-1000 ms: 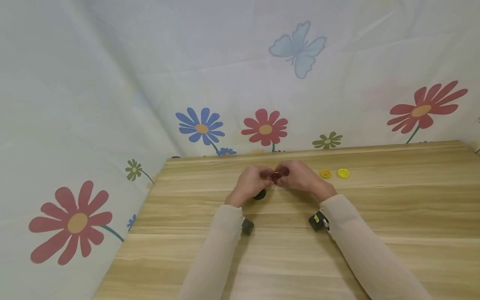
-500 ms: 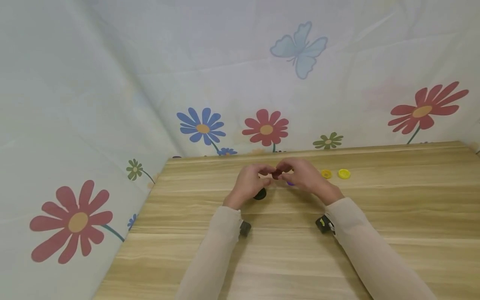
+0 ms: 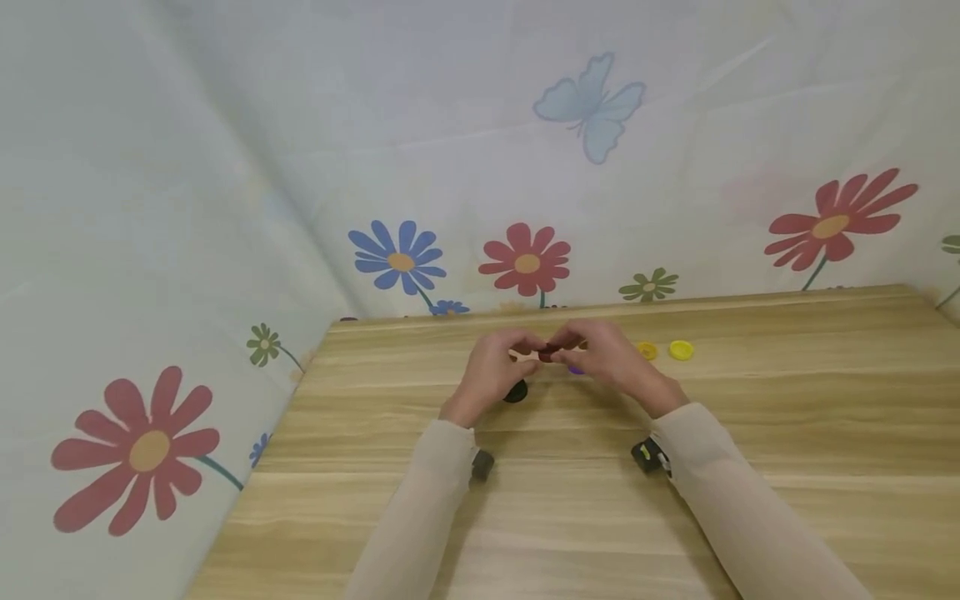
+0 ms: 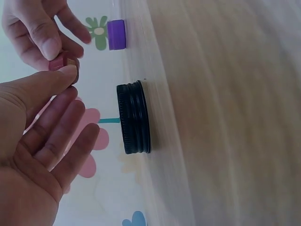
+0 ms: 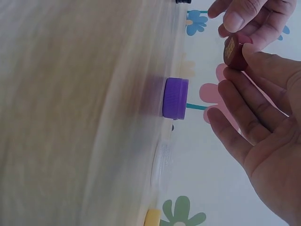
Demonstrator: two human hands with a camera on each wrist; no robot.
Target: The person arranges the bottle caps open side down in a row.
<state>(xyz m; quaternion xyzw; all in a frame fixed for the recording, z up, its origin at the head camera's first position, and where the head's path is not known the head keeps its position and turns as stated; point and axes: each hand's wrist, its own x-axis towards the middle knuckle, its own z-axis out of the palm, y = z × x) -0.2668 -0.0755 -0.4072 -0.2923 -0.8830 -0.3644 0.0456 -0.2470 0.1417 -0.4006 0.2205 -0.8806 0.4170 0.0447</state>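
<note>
Between my hands, above the far part of the table, is a small dark red cap (image 3: 550, 353) with a gold-coloured mark on its flat face (image 5: 230, 48). My left hand (image 3: 486, 371) pinches it from the left with thumb and index finger. From the other side my right hand (image 3: 609, 360) pinches it too; its remaining fingers are spread loosely in the right wrist view. A black ridged screw lid (image 4: 134, 117) stands on the table below my left hand. Under my right hand a purple ribbed bottle cap (image 5: 175, 98) rests on the wood, partly hidden in the head view.
An orange-yellow cap (image 3: 647, 351) and a bright yellow cap (image 3: 681, 350) lie to the right of my right hand. A clear ridged cap (image 5: 162, 165) shows in the right wrist view. Behind the wooden table (image 3: 570, 517) hangs a flower-printed cloth (image 3: 450, 150).
The red cap has turned between my fingers and now shows a darker side. My right wrist has shifted slightly right, and the purple cap has come into sight beneath that hand.
</note>
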